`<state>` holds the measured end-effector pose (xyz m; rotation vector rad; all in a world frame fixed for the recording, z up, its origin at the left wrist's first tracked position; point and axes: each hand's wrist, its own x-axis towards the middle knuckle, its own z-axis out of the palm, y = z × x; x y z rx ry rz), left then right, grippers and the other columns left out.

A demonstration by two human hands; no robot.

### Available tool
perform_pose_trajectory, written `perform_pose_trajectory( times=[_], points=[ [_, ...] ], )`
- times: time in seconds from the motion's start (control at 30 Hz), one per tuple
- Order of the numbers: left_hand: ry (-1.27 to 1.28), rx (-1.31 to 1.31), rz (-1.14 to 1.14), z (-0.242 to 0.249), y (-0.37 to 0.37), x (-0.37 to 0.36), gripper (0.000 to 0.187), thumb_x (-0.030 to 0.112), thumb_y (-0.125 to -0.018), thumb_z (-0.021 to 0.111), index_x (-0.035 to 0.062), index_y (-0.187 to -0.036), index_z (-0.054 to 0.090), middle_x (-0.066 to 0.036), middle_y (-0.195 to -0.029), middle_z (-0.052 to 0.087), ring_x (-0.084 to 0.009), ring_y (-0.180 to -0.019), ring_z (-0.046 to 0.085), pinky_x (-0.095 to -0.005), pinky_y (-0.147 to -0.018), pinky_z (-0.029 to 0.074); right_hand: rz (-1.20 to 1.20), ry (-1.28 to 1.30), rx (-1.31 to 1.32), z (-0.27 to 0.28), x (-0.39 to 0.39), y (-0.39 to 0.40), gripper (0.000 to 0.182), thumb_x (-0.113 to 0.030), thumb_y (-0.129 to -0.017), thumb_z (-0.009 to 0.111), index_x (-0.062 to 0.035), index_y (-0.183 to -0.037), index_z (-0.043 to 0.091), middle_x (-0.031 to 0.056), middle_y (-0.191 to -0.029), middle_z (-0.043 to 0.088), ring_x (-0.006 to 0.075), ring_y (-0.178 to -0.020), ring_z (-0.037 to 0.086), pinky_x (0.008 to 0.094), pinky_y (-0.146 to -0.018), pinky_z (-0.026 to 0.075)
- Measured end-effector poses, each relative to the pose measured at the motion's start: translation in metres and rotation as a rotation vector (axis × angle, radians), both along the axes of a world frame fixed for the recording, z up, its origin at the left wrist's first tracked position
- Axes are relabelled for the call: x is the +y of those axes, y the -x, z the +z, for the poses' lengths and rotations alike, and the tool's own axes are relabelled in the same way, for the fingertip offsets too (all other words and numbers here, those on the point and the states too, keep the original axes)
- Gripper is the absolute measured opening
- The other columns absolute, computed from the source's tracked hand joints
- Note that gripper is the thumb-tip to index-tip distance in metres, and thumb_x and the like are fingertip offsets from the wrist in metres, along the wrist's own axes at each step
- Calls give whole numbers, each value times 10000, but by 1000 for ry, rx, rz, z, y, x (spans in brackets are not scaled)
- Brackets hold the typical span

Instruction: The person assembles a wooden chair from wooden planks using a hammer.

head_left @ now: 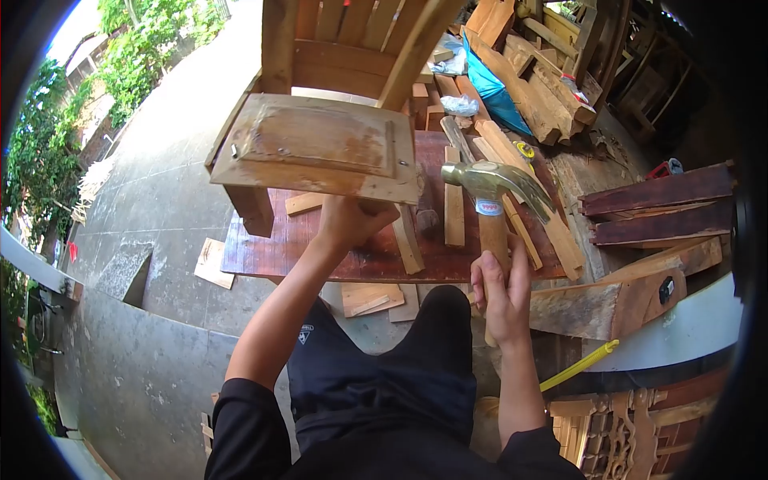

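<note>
My left hand is closed just beneath the front edge of a small wooden chair, gripping it from below. Some of its fingers are hidden under the seat. The chair has a slatted back and a worn, scuffed seat panel, with a short leg visible at its left. In my right hand is a claw hammer, its fingers wrapped round the wooden handle. The hammer stands upright, with the metal head at the top and a label at its neck. The hammer head is to the right of the chair, apart from it.
A low reddish table bears several loose wood strips. Stacked timber, a blue sheet and a tape measure lie beyond it. Dark planks, a log and a yellow hose are on the right.
</note>
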<state>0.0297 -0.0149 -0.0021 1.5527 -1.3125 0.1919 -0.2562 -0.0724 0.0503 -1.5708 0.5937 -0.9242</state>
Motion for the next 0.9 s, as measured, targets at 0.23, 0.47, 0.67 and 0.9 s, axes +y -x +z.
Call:
perform_pose_trajectory(
  times=[0.23, 0.47, 0.67, 0.9],
  points=[
    [-64, -127, 56, -3, 11, -5, 533, 365, -675, 909, 101, -1109, 750, -146, -1045, 755, -361, -978, 725, -477, -856, 580, 83, 47, 80, 26, 6, -13, 364, -310, -1099, 590, -35, -1333, 542, -7, -758, 582, 40, -573, 502, 212, -502, 411],
    [-65, -150, 12, -15, 7, -13, 601, 362, -663, 914, 116, -1171, 705, -163, -1067, 728, -396, -1013, 700, -490, -879, 568, 99, 17, 77, 21, 7, -18, 344, -337, -1102, 587, -44, -1278, 548, -8, -765, 581, 38, -568, 495, 207, -490, 395],
    [-99, -148, 37, -13, 10, -10, 603, 368, -661, 915, 106, -1162, 704, -171, -1077, 727, -410, -1014, 696, -498, -881, 563, 120, -49, 56, 22, 7, -20, 355, -358, -1100, 588, -55, -1280, 546, -4, -767, 577, 44, -562, 491, 207, -479, 384],
    [-48, -123, 34, -13, 7, -8, 590, 363, -657, 923, 99, -1136, 705, -166, -1064, 728, -398, -1011, 701, -484, -881, 566, 105, -39, -23, 31, 8, -20, 359, -347, -1114, 558, -51, -1316, 533, 6, -785, 563, 44, -558, 488, 193, -475, 375]
  ],
)
